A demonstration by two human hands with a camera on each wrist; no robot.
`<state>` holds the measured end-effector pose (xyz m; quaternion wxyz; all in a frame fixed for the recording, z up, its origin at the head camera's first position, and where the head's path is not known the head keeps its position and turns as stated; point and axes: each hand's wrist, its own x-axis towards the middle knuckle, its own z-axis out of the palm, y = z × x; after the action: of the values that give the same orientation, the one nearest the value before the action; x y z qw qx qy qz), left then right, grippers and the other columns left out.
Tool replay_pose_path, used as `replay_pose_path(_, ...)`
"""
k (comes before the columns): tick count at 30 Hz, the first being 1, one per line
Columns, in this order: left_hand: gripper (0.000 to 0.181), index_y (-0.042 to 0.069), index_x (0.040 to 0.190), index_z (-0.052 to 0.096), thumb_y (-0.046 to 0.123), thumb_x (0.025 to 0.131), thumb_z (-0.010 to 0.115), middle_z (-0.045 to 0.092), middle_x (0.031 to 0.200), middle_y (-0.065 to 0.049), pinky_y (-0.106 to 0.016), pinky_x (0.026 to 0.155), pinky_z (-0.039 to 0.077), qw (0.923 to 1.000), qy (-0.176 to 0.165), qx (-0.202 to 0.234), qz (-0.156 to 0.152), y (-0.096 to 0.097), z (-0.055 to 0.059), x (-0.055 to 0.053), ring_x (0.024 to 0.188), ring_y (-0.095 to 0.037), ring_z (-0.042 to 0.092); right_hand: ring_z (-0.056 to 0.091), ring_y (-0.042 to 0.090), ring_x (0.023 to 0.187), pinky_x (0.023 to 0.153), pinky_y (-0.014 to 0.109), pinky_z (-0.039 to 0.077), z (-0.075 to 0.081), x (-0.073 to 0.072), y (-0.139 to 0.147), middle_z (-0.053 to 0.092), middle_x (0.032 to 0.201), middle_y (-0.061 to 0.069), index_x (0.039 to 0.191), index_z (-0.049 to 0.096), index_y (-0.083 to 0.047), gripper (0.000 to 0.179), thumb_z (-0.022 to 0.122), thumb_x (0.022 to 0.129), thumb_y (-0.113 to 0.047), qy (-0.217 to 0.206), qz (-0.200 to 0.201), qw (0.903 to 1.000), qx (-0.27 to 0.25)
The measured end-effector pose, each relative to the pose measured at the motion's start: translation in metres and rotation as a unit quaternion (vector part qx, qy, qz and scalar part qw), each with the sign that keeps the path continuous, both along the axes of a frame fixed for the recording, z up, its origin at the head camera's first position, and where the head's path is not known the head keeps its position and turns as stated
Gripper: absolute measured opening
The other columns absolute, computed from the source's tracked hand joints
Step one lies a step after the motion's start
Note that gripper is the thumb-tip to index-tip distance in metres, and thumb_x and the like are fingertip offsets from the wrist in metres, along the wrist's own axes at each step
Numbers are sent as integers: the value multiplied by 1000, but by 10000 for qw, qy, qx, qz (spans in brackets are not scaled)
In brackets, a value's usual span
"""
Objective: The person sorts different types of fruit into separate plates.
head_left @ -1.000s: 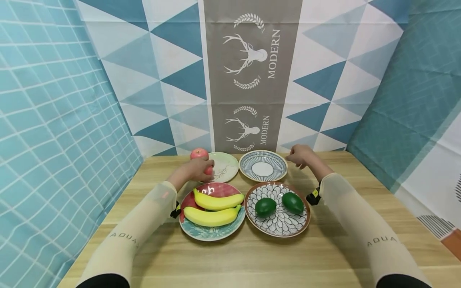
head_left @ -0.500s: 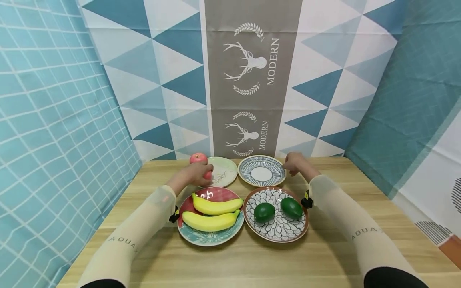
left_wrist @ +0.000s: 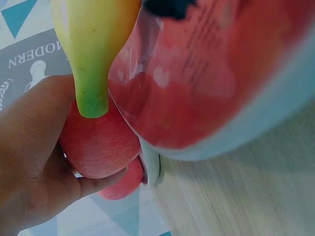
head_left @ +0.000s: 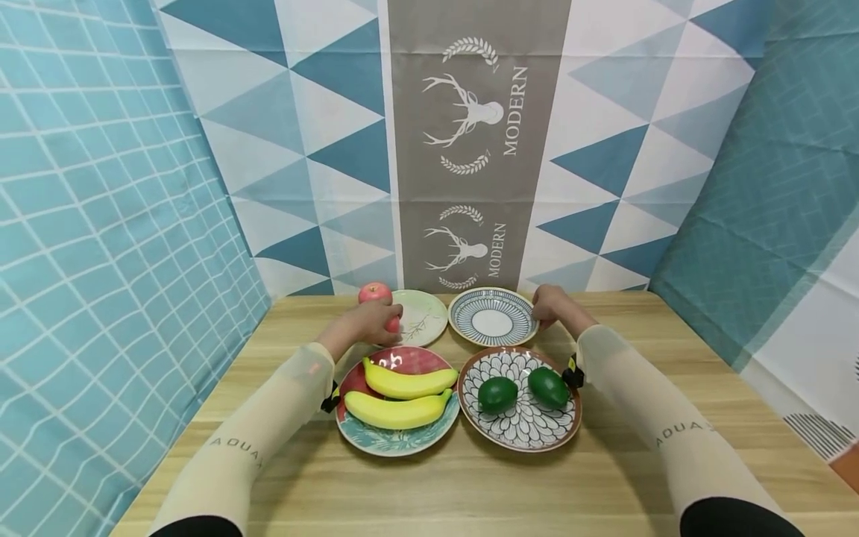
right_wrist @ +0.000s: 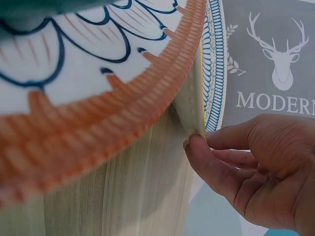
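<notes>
With its fingers curled round a red apple (left_wrist: 98, 145), the left hand (head_left: 362, 322) stays over the left part of a pale green plate (head_left: 429, 317). A second red apple (head_left: 373, 291) shows just beyond that hand. To the right, the right hand (head_left: 560, 307) pinches the rim of a white plate with blue stripes (head_left: 492, 323) between thumb and fingers. In the right wrist view, the thumb and fingertips (right_wrist: 197, 142) meet right at this rim.
Nearer the body, a red and teal plate (head_left: 396, 445) bears two bananas (head_left: 396, 410). Beside it, a brown-rimmed plate with petal pattern (head_left: 520, 436) carries two dark green avocado-like fruits (head_left: 498, 394). Patterned cloth (head_left: 342, 149) stands behind the wooden table (head_left: 429, 496).
The right hand has moved left from beside the blue-striped plate to its rim and now pinches it. The left hand keeps its hold on the apple. The head view has shifted slightly.
</notes>
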<state>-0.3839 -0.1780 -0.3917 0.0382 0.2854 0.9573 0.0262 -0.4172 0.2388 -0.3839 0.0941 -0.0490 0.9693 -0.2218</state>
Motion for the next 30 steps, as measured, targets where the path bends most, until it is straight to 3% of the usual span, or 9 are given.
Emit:
replay_pose_path(4, 59, 9, 144, 58, 39, 97, 76, 56, 126, -15, -51, 97, 57, 10000, 6, 36, 45, 1, 1, -1, 104, -29, 63, 70, 15, 55, 66, 36, 64, 3, 0, 0, 61, 125, 41, 128, 59, 20, 41, 59, 89, 6, -66, -102, 9998, -133)
replay_pose_path(16, 57, 9, 142, 59, 37, 96, 78, 56, 126, -16, -49, 94, 58, 9999, -74, 125, 88, -1, 2, 1, 101, -29, 63, 72, 18, 59, 67, 36, 64, -2, -1, -3, 66, 114, 34, 121, 64, 17, 35, 62, 88, 5, -33, -51, 10000, 35)
replay_pose_path(24, 60, 10, 146, 57, 37, 96, 77, 54, 132, -17, -50, 95, 59, 9997, -172, 75, 143, 1, 4, 1, 103, -30, 62, 71, 18, 59, 64, 34, 63, -3, -1, -2, 63, 121, 38, 124, 60, 18, 39, 62, 87, 6, -56, -129, 9998, -109)
replay_pose_path(30, 57, 9, 141, 59, 38, 95, 77, 55, 128, -17, -48, 92, 59, 10000, -30, -43, 63, 1, 2, 0, 99, -28, 62, 70, 17, 56, 63, 34, 63, -5, -3, -2, 66, 111, 35, 118, 63, 18, 34, 61, 85, 7, -29, -82, 9999, -101)
